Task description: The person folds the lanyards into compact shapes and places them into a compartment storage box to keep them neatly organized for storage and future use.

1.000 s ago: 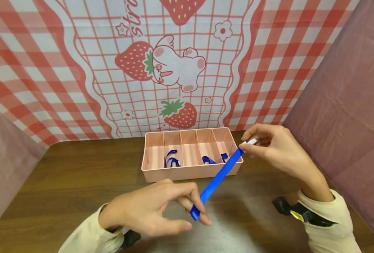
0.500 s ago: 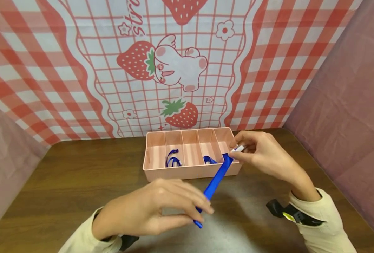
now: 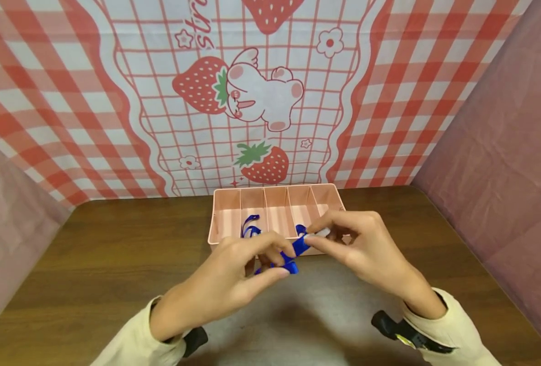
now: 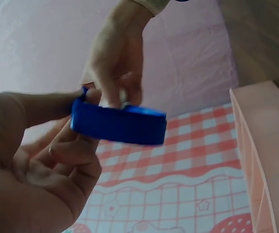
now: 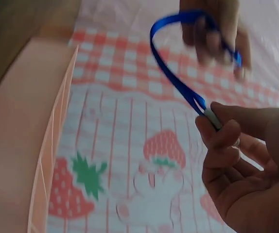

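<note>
A blue ribbon strap [image 5: 166, 68] with a white end piece [image 5: 211, 118] runs between my two hands. My right hand [image 3: 363, 249] pinches the white end piece between thumb and fingertips. My left hand [image 3: 233, 274] holds the other part of the ribbon between its thumb and curled fingers, with a short blue end sticking out by the thumb. In the left wrist view the ribbon [image 4: 120, 124] bends in a loop in front of the hands. Behind the hands stands a pink divided box [image 3: 224, 213], its front partly hidden by them.
Inside separate compartments of the box lie a blue strap [image 3: 251, 230] left of the middle and another blue strap [image 3: 300, 230] right of it. A strawberry-print cloth [image 3: 261, 91] hangs behind the brown wooden table [image 3: 115, 244]. Pink cloth [image 3: 494, 168] hangs at the sides.
My right hand has moved left and down, bringing the white end piece close to my left hand. The stretched ribbon has gone slack and folded between them. My left hand has risen slightly.
</note>
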